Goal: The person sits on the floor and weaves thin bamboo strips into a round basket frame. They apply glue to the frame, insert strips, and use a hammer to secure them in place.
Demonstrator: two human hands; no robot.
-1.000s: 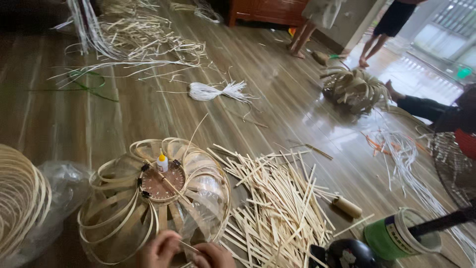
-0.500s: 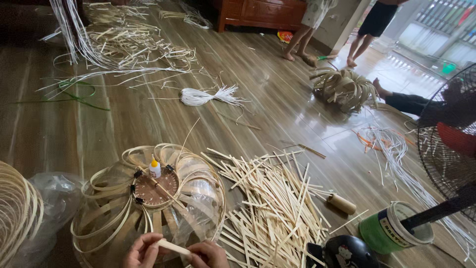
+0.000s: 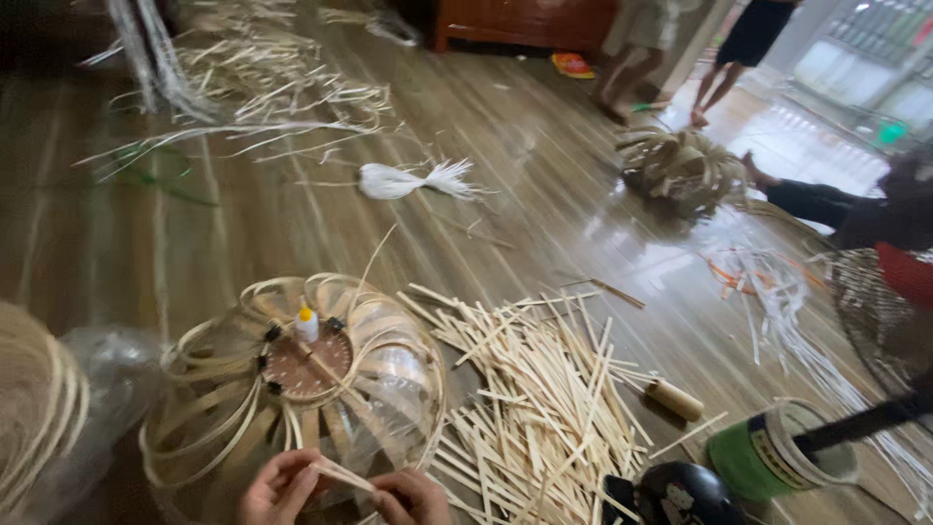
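A round dome frame of bent bamboo strips (image 3: 292,389) lies on the wooden floor in front of me, with a brown disc and a small glue bottle (image 3: 306,324) at its centre. At the bottom edge of the view my left hand (image 3: 277,489) and my right hand (image 3: 413,498) pinch the two ends of one thin bamboo strip (image 3: 340,474) against the near rim of the frame. A heap of short cut bamboo sticks (image 3: 544,399) lies just right of the frame.
A green can with a dark handle (image 3: 777,452), a black round object (image 3: 675,494) and a small wooden cylinder (image 3: 673,399) lie at the right. Another woven frame (image 3: 685,170) sits farther off by a seated person. Long strip bundles (image 3: 253,87) cover the far floor; coiled strips (image 3: 34,408) are at left.
The view has shifted slightly, so the frame sits higher. My hands have come up into view and hold the strip more fully at the frame's near rim.
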